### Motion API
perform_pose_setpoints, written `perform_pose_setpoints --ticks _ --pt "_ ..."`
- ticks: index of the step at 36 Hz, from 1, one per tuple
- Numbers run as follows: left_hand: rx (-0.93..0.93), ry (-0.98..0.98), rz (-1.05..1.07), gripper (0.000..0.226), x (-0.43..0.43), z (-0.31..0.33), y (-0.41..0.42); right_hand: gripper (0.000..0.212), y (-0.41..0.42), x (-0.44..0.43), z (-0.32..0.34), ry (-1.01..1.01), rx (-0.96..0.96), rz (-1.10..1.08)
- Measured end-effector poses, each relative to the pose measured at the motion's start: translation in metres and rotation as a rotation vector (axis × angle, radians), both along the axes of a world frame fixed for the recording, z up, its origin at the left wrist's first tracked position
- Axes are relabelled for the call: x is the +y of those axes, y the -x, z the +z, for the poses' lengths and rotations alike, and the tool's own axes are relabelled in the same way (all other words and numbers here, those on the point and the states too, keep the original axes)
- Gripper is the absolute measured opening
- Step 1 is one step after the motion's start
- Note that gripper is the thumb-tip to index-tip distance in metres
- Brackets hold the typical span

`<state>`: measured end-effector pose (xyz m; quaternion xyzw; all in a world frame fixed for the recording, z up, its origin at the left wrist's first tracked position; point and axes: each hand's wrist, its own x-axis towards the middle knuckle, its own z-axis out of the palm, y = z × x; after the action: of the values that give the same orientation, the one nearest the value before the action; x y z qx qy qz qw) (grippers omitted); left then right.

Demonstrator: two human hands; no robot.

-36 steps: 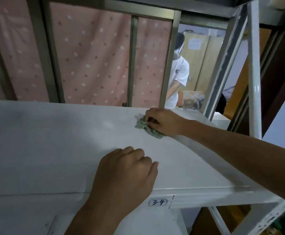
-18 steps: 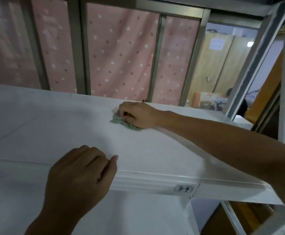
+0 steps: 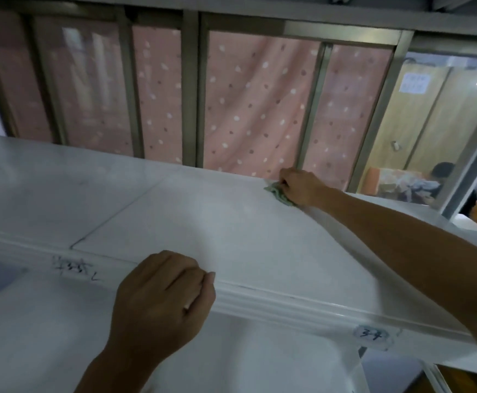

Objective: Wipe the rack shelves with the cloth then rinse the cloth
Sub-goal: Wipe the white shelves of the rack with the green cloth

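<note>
Right hand grips cloth; left hand, seemingly fisted, touches shelf.

Green cloth, crumpled, sits at the far edge of the shelf, mostly covered by the right hand gripping it. Shelf white, flat, lightly scuffed.

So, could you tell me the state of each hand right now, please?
Left hand: closed, holding nothing, resting on the shelf edge.
Right hand: holding the cloth.
</note>
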<state>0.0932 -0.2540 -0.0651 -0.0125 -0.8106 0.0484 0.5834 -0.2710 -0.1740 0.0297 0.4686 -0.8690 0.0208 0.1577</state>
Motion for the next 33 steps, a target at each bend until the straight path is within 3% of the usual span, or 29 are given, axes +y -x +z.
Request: perform_pose_setpoints --ticks 4,7,12,16,20,23,27,31,33 --pt "-0.031 -0.031 0.048 0.016 -0.014 0.000 -0.012 0.024 0.010 -0.056 0.005 -0.045 0.000 -0.055" --pt "-0.015 -0.070 0.068 0.017 -0.030 0.002 -0.018 0.022 -0.011 -0.097 0.002 -0.020 -0.026 0.034" --pt "0.035 -0.095 0.102 0.019 -0.049 0.003 -0.031 0.005 -0.103 -0.135 -0.008 0.023 -0.039 0.481" --pt "0.136 -0.117 0.147 0.022 -0.059 0.004 -0.046 0.008 -0.194 -0.099 -0.008 -0.003 -0.079 0.893" --pt "0.177 -0.256 0.140 0.020 -0.073 0.002 -0.059 0.008 -0.228 -0.066 -0.009 -0.010 -0.097 1.044" --pt "0.150 -0.234 0.172 0.022 -0.084 0.000 -0.066 0.004 -0.210 -0.073 -0.007 0.002 -0.088 0.918" --pt "0.077 -0.117 0.191 0.020 -0.091 -0.006 -0.075 0.008 -0.155 -0.115 -0.001 0.047 0.033 0.466" --pt "0.034 -0.154 0.157 0.014 -0.096 -0.009 -0.083 0.009 -0.100 -0.161 0.007 -0.090 0.086 0.031" --pt "0.025 -0.147 0.158 0.011 -0.098 -0.009 -0.085 0.015 -0.094 -0.179 0.008 -0.078 0.076 -0.003"
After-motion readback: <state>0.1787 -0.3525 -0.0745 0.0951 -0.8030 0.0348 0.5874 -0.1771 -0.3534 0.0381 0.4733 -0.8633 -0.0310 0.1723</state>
